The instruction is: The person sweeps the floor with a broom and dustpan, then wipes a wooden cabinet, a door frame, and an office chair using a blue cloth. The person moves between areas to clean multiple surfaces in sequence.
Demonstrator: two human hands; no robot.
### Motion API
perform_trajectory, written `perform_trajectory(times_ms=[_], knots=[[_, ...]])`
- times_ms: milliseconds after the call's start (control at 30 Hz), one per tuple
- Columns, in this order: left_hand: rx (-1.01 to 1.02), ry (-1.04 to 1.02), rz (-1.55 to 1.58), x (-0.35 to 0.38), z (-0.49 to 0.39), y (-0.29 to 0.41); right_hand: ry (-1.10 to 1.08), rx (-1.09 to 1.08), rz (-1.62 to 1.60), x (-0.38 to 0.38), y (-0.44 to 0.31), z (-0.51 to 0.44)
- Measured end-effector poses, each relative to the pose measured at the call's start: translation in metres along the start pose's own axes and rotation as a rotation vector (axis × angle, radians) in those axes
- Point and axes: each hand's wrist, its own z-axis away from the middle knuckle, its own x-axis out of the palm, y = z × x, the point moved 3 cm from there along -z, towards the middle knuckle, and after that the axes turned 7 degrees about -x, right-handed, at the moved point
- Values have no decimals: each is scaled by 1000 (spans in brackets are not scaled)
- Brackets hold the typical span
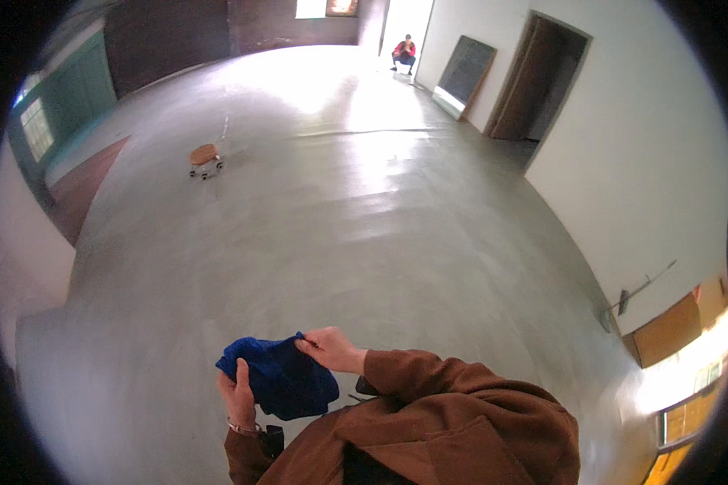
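A dark blue cloth (291, 382) is stretched between my two hands, low in front of my body. My left hand (239, 394) grips its left side, the thumb lying over the fabric. The cloth's upper right corner is pinched by my right hand (330, 348), between thumb and fingers. Part of the cloth hangs down between the hands. Both arms wear brown sleeves, and a bracelet and a black object show at my left wrist.
A round wooden-topped stool on casters (204, 156) stands on the grey floor (315, 254). A framed dark board (466, 70) leans by the right wall, near an open doorway (537, 79). Farther off, a person (404, 54) squats in a bright doorway. Cardboard (667, 327) is at lower right.
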Motion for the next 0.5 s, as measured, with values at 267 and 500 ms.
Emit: perform_trajectory(times_ms=[267,500], knots=[[147,-175,-767,55,-97,-10,38,66,135,-26,39,-20],[-5,-420,-294,143,-103,-16,436,284,6,-88,88,39]])
